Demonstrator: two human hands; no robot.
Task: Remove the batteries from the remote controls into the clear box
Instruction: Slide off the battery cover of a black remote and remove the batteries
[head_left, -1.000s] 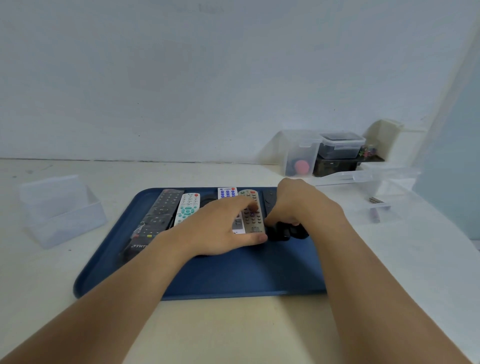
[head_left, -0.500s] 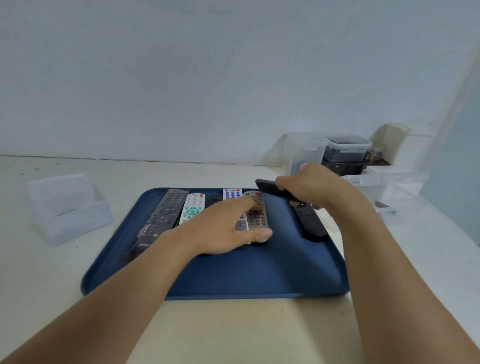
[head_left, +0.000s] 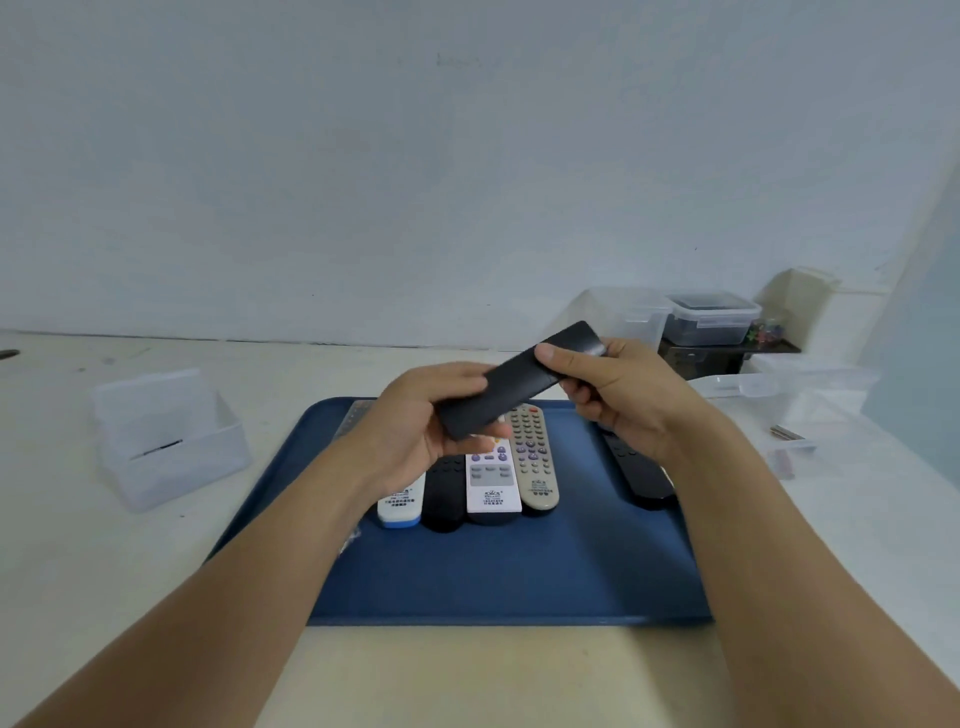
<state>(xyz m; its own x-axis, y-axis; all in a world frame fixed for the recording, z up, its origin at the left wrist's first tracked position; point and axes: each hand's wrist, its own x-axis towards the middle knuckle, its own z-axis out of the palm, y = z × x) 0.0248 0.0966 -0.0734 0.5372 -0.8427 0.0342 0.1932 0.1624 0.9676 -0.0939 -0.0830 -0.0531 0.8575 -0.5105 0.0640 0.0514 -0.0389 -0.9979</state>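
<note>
A clear box (head_left: 171, 441) is sitting at the left on the tabletop (head_left: 467, 675), apart from the blue tray (head_left: 493, 582). On the tray, remotes are lying side by side: a white one with a blue end (head_left: 399, 506), a black one (head_left: 443, 499), a white one with purple buttons (head_left: 492, 486) and a beige one (head_left: 532, 457). Above them the left hand (head_left: 415, 431) is gripping the lower end of a black remote (head_left: 519, 384), fingers curled round it, while the right hand (head_left: 613, 389) is grasping the upper end, thumb lying across its smooth back. This remote is being held clear of the tray, tilted up to the right, buttons facing away. It is probably light and stiff, with a slick plastic shell, so holding it by the long edges should be leaving the back free for a thumb to slide the cover off; no seam is showing. Another black remote (head_left: 636, 473) is lying on the tray under the right wrist. Further right, a second clear box (head_left: 779, 400) is holding what may be batteries (head_left: 787, 434).
</note>
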